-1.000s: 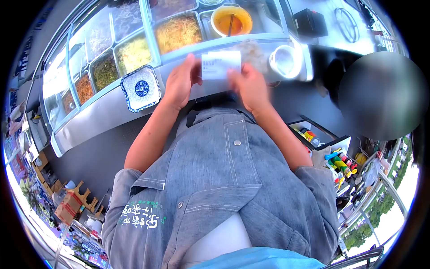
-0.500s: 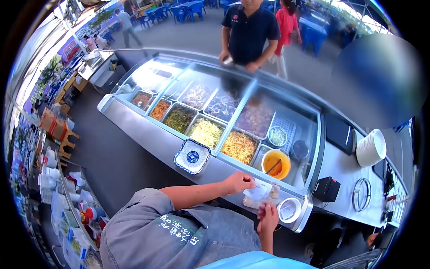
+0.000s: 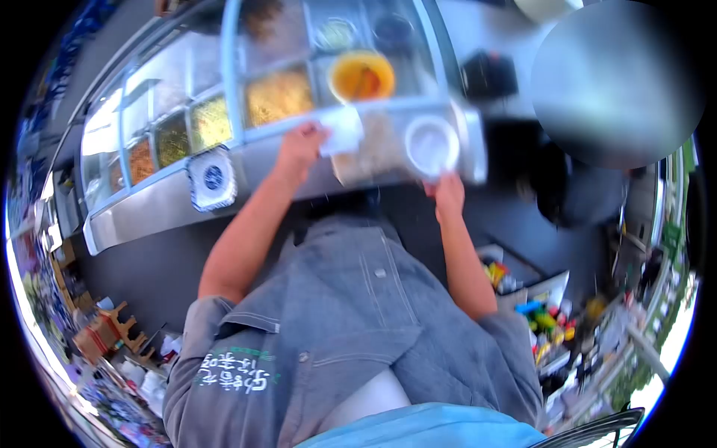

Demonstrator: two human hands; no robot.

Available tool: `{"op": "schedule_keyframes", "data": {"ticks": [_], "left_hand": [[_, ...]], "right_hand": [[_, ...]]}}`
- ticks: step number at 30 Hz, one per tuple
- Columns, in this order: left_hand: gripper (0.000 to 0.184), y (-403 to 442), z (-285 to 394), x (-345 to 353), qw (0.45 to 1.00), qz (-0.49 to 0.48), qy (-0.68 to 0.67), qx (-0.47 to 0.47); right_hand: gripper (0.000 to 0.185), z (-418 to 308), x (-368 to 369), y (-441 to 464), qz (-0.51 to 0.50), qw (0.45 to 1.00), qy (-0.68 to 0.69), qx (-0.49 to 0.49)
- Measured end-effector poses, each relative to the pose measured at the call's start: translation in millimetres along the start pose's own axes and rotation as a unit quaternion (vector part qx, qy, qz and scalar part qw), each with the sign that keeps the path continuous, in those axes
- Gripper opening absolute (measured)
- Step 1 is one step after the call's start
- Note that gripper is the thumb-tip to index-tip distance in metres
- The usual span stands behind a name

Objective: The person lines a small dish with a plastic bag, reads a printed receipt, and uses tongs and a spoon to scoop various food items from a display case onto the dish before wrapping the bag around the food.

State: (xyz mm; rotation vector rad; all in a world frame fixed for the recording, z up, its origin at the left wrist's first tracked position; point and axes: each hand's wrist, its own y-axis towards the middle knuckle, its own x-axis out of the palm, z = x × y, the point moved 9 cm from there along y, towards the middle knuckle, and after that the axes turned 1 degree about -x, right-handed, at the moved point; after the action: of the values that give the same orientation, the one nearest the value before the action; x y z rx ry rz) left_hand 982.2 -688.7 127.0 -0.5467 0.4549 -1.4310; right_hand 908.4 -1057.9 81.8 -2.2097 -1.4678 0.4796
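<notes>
A: Let's use the white bowl (image 3: 410,149) as landmark; it sits on our steel desk (image 3: 142,213). Left hand?

B: Our left hand (image 3: 300,151) is left of the bowl, over the desk. Grip narrow, pinching a white paper slip (image 3: 343,132). So the slip is left of the bowl too, near but apart. Any print on it is too blurred for us to read.

A: Right hand?

B: Our right hand (image 3: 448,196) is at the bowl's near side, fingers up by the rim. Blur there: we can't tell if they touch, or how far that grip is closed.

A: What else do we see?

B: Plastic bag (image 3: 377,157) with tan contents, just left of the bowl; from our angle the slip overlaps its edge. Blue-and-white square dish (image 3: 211,178), well left of the bowl, same desk. Glass case (image 3: 233,75) beyond the bowl.

A: Inside the case?

B: Tub of orange sauce (image 3: 345,71), beyond the bowl and to its left. Farther left of the bowl: orange shreds (image 3: 280,97), pale yellow shreds (image 3: 211,123), dark green shreds (image 3: 173,142).

A: Right of the bowl?

B: Black box (image 3: 489,73), beyond it.
</notes>
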Motion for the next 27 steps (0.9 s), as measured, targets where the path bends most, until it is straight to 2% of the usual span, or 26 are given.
{"op": "schedule_keyframes", "data": {"ticks": [4,6,11,14,19,20,23,24,25,27], "left_hand": [[0.014,8,0,26,0.997,-0.035,-0.057,-0.027],[0.015,11,-2,35,0.997,-0.042,-0.054,-0.035],[0.017,28,-14,55,0.997,-0.050,-0.025,-0.048],[0.017,44,-24,73,0.997,-0.050,0.025,-0.053],[0.017,70,-31,139,0.986,-0.089,0.143,-0.023],[0.013,77,-36,154,0.984,-0.100,0.147,-0.010],[0.013,91,-53,200,0.971,-0.127,0.204,0.008],[0.018,90,-52,207,0.958,-0.103,0.267,0.021],[0.018,90,-57,213,0.958,-0.104,0.265,0.020],[0.021,89,-42,216,0.890,-0.015,0.427,0.161]], "right_hand": [[0.031,-18,6,-4,0.003,0.999,0.032,0.008],[0.028,-37,9,-5,0.004,0.998,-0.003,-0.066],[0.029,-44,0,4,0.031,0.999,0.006,-0.037],[0.030,-49,-15,3,0.039,0.999,-0.033,-0.014],[0.030,-74,-42,-13,0.061,0.996,0.018,-0.055],[0.030,-79,-47,-15,0.053,0.997,-0.013,-0.059],[0.029,-79,-58,-18,0.062,0.997,0.020,-0.041],[0.029,-78,-60,-18,0.063,0.997,0.018,-0.040],[0.029,-77,-60,-18,0.064,0.997,0.017,-0.041],[0.028,-73,-58,-17,0.063,0.997,0.017,-0.043]]}}
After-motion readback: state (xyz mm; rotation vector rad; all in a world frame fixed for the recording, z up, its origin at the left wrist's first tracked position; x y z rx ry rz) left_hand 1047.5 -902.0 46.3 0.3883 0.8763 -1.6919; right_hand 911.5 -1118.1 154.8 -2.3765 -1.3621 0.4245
